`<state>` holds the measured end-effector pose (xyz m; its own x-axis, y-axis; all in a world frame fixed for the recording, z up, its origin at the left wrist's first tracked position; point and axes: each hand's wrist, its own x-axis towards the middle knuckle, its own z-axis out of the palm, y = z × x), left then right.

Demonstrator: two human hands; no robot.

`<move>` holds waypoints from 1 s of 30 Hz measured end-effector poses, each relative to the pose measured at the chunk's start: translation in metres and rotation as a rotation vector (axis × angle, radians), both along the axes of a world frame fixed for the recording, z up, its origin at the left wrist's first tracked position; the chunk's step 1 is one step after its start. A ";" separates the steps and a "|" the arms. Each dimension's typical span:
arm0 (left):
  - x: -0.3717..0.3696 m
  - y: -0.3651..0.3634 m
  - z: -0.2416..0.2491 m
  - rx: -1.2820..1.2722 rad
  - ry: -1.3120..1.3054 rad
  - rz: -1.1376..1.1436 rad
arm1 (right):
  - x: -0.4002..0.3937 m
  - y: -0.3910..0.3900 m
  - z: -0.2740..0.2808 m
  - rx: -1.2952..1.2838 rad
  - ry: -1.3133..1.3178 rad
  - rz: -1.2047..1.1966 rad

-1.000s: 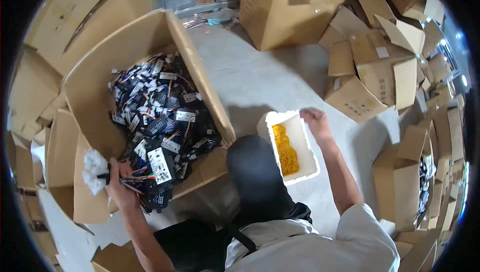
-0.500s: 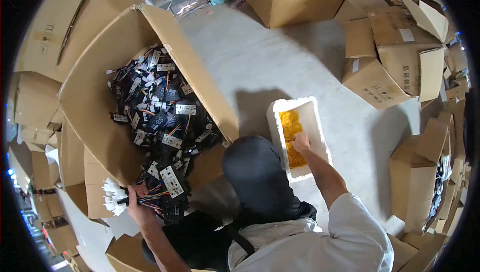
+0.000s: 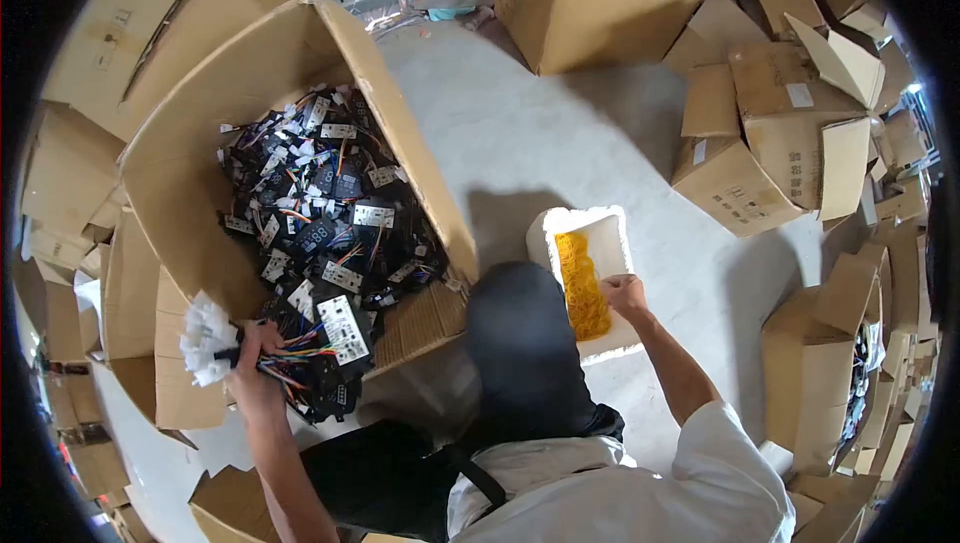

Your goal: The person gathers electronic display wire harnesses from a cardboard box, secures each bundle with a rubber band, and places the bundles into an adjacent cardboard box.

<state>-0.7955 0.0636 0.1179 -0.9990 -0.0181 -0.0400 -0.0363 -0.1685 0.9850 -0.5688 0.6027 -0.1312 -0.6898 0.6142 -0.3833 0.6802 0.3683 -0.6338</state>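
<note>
My left hand [image 3: 252,353] is wrapped round a bundle of coloured wires. White plug connectors [image 3: 208,339] stick out on its left, and circuit boards [image 3: 344,330] hang from the wires on its right, at the near edge of a carton. My right hand [image 3: 624,293] is over the right side of a white foam box [image 3: 620,243], its fingers pinched together. Whatever may be between those fingers is too small to make out. Beside it, yellow rubber bands [image 3: 580,288] lie heaped along the left side of the box.
The large open carton [image 3: 400,143] holds a pile of wired circuit boards [image 3: 310,183]. More cartons stand at the back [image 3: 590,13], back right [image 3: 770,133] and right [image 3: 815,373]. My knee [image 3: 525,323] is between the big carton and the foam box.
My right hand has drawn back from among the rubber bands towards the box's right wall. My left hand, with the wire bundle, has shifted slightly up and left in view.
</note>
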 end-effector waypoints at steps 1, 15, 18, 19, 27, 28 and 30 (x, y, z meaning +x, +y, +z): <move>-0.004 0.002 0.000 0.091 -0.006 -0.038 | -0.006 -0.001 0.025 -0.056 0.051 -0.043; 0.005 0.032 0.026 0.285 -0.036 -0.329 | -0.223 -0.271 0.341 -0.309 0.564 0.931; 0.009 0.021 0.031 0.345 -0.027 -0.226 | -0.242 -0.314 0.329 -0.408 0.520 0.913; 0.011 0.017 0.031 0.332 -0.023 -0.191 | -0.243 -0.322 0.321 -0.407 0.535 0.900; 0.005 -0.008 0.020 0.307 -0.107 -0.242 | -0.264 -0.340 0.313 -1.297 0.394 0.561; 0.002 -0.007 0.021 0.309 -0.102 -0.231 | -0.261 -0.346 0.313 -1.420 0.414 0.564; 0.000 -0.008 0.020 0.403 -0.061 -0.162 | -0.257 -0.348 0.303 -1.573 0.289 0.550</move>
<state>-0.7955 0.0561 0.1376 -0.9834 0.1675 -0.0704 -0.1496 -0.5267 0.8368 -0.8261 0.2551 0.1716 -0.8283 -0.5314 -0.1776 0.5002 -0.5585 -0.6617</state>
